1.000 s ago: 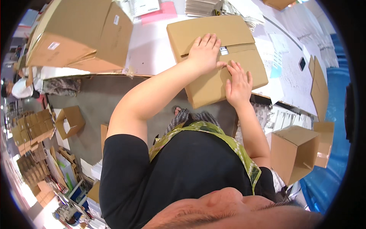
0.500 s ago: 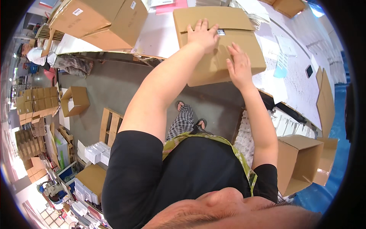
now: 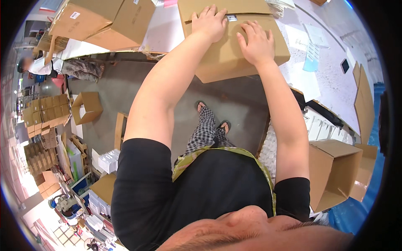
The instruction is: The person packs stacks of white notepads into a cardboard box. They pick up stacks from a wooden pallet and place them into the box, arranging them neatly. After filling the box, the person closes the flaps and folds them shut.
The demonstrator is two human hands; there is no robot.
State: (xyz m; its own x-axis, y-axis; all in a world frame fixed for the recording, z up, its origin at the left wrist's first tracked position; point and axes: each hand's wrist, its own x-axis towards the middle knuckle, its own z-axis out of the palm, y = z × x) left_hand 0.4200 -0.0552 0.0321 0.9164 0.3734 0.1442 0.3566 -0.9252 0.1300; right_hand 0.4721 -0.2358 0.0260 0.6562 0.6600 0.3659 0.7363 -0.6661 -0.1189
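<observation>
A brown cardboard box rests on the white table in front of me, its top flaps folded down and its near end jutting past the table's edge. My left hand lies on the box top near the flap seam, fingers spread. My right hand presses flat on the same top, further right, with its fingers apart. Between the two hands a small white label shows at the seam. Neither hand grips anything.
Large cartons stand on the table at left. Papers and a dark phone-like object lie right of the box. An open carton is at lower right. A co-worker stands far left; another open carton sits on the floor.
My right hand has moved up and inward on the box top. The box and both hands appear higher and slightly left in view, as the whole scene has shifted.
</observation>
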